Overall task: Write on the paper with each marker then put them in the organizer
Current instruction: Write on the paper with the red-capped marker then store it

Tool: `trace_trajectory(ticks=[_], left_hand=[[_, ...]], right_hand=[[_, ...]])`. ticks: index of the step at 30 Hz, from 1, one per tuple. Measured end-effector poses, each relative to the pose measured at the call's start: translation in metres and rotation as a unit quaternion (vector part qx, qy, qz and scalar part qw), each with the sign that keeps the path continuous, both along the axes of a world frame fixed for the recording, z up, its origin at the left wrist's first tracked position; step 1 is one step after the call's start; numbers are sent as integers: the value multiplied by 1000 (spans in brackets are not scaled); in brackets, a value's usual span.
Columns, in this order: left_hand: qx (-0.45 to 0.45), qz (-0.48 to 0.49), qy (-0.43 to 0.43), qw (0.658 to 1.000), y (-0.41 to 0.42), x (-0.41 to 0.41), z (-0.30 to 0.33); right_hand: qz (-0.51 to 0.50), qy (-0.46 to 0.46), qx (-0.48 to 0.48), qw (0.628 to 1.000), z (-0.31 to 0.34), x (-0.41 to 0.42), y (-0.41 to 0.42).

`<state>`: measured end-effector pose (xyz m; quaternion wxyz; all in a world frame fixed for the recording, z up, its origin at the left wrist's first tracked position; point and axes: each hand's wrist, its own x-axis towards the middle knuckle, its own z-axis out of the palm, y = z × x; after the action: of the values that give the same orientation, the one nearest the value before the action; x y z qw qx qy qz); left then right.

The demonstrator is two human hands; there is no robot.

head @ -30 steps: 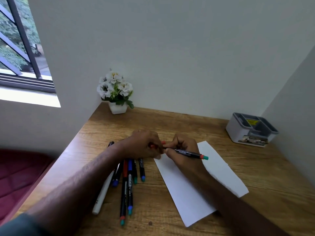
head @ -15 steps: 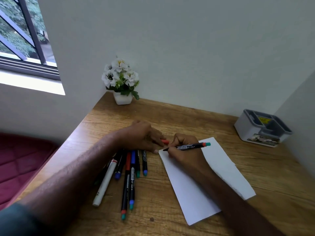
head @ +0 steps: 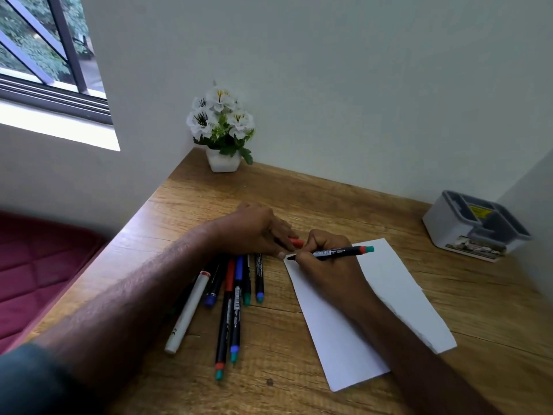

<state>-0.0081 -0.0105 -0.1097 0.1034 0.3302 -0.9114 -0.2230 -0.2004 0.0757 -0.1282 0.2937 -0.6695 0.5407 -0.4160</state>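
The right hand (head: 326, 262) pinches a black marker (head: 338, 252), tip at the paper's (head: 389, 283) far left corner; the left hand (head: 254, 232) closes on a red cap (head: 296, 242) (organizer (head: 475, 226) well apart, far right)

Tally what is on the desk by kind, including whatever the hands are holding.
Loose markers: 6 clearly visible; the left arm may hide more
Marker in right hand: 1
Red cap in left hand: 1
Paper: 1
Organizer: 1
Flower pot: 1
Total: 11
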Motion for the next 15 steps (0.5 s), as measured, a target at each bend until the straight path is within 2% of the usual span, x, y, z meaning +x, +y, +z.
trace_trajectory(ticks=[15], left_hand=[[16,9,21,1000,2,-2,0]], right_hand=[[-1,14,-13,1000,3,4,3]])
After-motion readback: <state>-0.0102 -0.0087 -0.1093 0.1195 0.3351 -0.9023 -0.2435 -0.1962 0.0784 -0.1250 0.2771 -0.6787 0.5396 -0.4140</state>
